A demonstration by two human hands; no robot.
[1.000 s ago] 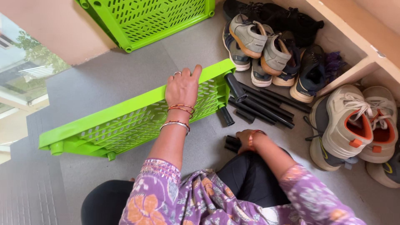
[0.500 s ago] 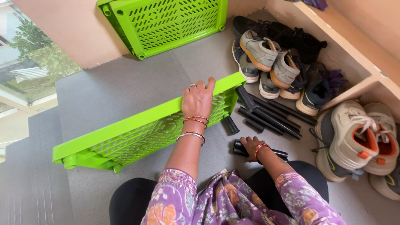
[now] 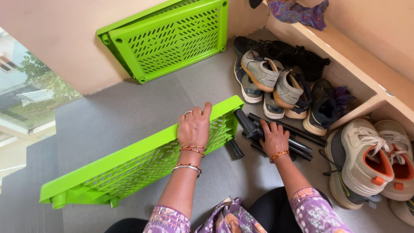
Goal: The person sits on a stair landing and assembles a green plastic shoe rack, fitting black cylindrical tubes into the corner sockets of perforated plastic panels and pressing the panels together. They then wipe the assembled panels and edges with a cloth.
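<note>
Green perforated plastic panel (image 3: 129,168) stands on edge on grey floor (image 3: 120,112), tilted. Left hand (image 3: 194,127) clamped over its top rim. Right hand (image 3: 274,138) closed on black tubes (image 3: 297,138) lying just right of panel. Second green panel (image 3: 168,39) leans against wall. Shoes (image 3: 280,84) grouped beyond tubes, under shelf (image 3: 345,56).

Head cam, close, looks steeply down at floor (image 3: 129,116).

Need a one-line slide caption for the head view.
Left hand steadies a green perforated shelf panel on edge; right hand rests on black tubes beside shoes.
</note>
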